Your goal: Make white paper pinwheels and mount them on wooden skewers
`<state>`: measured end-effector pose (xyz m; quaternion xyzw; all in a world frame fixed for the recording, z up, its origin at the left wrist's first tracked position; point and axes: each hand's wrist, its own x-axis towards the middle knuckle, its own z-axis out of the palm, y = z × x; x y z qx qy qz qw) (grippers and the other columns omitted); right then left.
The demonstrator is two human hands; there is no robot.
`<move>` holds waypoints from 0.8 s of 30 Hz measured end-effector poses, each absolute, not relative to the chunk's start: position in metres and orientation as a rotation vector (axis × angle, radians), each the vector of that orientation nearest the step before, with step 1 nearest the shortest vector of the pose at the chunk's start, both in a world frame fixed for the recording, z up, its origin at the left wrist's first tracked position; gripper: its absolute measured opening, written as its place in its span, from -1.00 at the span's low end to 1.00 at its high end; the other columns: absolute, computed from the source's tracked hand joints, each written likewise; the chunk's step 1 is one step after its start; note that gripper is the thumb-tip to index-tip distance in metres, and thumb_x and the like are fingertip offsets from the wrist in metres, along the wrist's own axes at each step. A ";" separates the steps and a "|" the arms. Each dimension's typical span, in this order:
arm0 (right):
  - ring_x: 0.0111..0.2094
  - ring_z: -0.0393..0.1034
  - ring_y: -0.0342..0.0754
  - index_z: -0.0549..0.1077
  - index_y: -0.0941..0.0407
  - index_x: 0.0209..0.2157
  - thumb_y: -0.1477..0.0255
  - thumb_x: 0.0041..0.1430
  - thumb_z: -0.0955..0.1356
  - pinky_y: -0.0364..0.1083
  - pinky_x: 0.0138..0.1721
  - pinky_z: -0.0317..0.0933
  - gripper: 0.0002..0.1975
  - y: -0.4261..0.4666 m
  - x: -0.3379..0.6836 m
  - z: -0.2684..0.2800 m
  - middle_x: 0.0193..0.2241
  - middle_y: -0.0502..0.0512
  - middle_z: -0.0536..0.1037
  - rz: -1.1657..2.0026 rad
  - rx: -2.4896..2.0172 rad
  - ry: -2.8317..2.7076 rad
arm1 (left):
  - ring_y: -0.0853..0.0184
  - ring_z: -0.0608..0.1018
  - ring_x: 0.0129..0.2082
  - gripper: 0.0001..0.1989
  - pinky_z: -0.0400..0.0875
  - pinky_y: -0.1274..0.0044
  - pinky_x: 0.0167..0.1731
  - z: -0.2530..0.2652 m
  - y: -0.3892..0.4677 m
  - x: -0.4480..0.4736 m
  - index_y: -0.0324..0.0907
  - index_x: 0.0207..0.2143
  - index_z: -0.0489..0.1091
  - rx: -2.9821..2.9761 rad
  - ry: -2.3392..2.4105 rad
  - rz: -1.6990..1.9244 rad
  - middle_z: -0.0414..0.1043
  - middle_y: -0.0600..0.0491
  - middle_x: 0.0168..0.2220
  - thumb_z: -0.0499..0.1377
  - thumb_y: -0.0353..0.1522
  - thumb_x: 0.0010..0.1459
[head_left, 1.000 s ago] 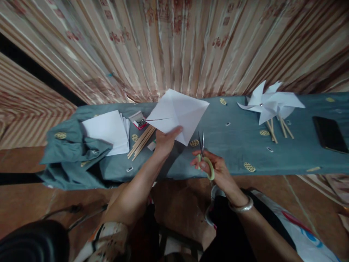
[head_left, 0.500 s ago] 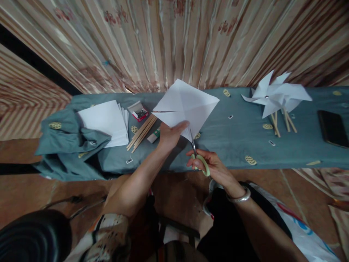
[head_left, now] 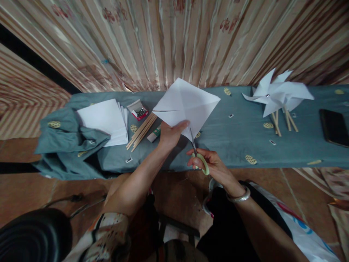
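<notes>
A square white paper sheet [head_left: 188,98] with crease lines is held up over the table, one corner toward me. From its left corner a slit runs inward. My left hand [head_left: 171,134] grips the sheet's lower left edge, thumb on top and the other fingers hidden underneath. In my right hand [head_left: 208,160] are scissors [head_left: 201,163] with pale green handles, fingers through the loops. Their blades meet the paper at its near corner, beside my left thumb.
Left on the cloth-covered table [head_left: 218,142] lie a stack of white paper [head_left: 102,122], a small box of metal pins [head_left: 139,110], wooden sticks [head_left: 141,131] and a green-white tube [head_left: 154,134]. At right are paper pinwheels [head_left: 275,94] and a black phone [head_left: 334,127].
Hands, paper and scissors hold nearly the same position. The whole view has shifted very slightly.
</notes>
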<state>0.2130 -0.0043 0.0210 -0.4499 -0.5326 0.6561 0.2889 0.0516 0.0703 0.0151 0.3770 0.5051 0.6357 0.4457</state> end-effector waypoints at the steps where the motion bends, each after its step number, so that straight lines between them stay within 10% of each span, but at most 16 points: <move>1: -0.51 0.29 -0.17 0.48 0.10 -0.25 0.00 0.01 0.45 -0.16 -0.49 0.19 -0.54 -0.004 0.213 0.021 -0.51 -0.04 0.48 1.750 -1.204 -1.421 | 0.18 0.59 -0.26 -0.56 0.48 0.36 -0.15 0.015 0.070 0.052 -0.23 -0.19 0.48 0.930 1.252 1.576 0.58 0.00 -0.32 0.40 -0.32 -0.20; 24: -0.53 0.28 -0.18 0.49 0.10 -0.28 0.00 -0.03 0.46 -0.17 -0.49 0.21 -0.54 -0.005 0.208 0.024 -0.54 -0.03 0.48 1.733 -1.214 -1.367 | 0.17 0.60 -0.26 -0.53 0.51 0.36 -0.18 0.014 0.071 0.051 -0.18 -0.13 0.49 0.925 1.275 1.578 0.59 0.03 -0.35 0.40 -0.33 -0.18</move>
